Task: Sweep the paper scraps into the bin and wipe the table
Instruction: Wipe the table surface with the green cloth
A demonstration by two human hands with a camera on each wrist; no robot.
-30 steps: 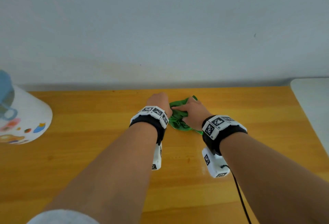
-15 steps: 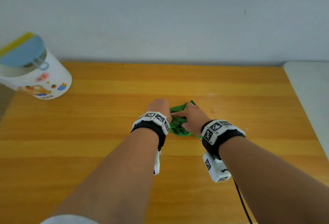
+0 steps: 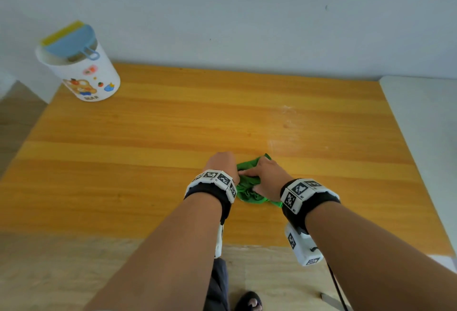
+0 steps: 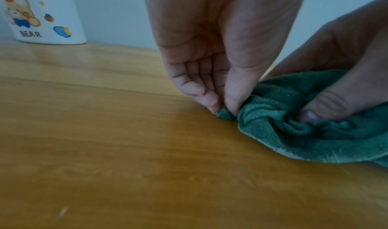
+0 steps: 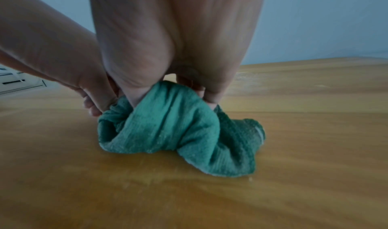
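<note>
A bunched green cloth (image 3: 249, 188) lies on the wooden table (image 3: 148, 152), a little right of the middle. My left hand (image 3: 222, 165) pinches the cloth's left corner (image 4: 225, 114) between thumb and fingertips. My right hand (image 3: 268, 178) grips the crumpled cloth (image 5: 168, 124) from above, thumb and fingers curled into its folds. The white bin (image 3: 81, 68) with a bear picture and a blue swing lid stands at the table's far left corner. A faint whitish smear (image 3: 286, 142) shows on the wood beyond the cloth. No paper scraps show on the table.
A white surface (image 3: 425, 137) adjoins the table's right edge. The wall (image 3: 247, 14) runs along the far edge. Below the near table edge I see the floor (image 3: 272, 281), my foot in a dark sandal (image 3: 249, 302) and a black cable (image 3: 336, 288).
My view has tilted down and back, so the hands and cloth now sit nearer the front edge and the bin has come fully into sight. Both hands keep hold of the cloth.
</note>
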